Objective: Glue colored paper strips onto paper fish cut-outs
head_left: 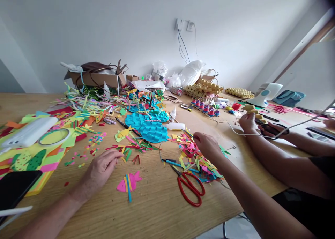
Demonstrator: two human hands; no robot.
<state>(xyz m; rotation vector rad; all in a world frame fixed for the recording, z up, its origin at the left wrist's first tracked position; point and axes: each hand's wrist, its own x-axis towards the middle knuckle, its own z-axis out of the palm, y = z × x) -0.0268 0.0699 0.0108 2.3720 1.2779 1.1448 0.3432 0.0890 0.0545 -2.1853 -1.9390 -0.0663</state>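
A pink paper fish (132, 183) lies flat on the table, with yellow bands and a longer blue strip (128, 188) across its body. Just above and left of it, my left hand (101, 167) rests with fingers drawn together, their tips at a small yellow paper strip (123, 159); whether they grip it is unclear. My right hand (208, 144) is curled over the edge of a heap of paper scraps (190, 150), its fingertips mostly hidden. Red-handled scissors (191, 188) lie between my hands, blades towards a blue pen (171, 161).
Blue-painted egg-carton pieces (153, 129) carry paper fish and twisted stems. A white glue bottle (172, 114) stands beside them. Coloured paper sheets (56, 153), a white power bank (30, 131) and a phone (19, 190) lie left. A co-worker's hands (248, 122) hold egg-carton pieces and scissors at right.
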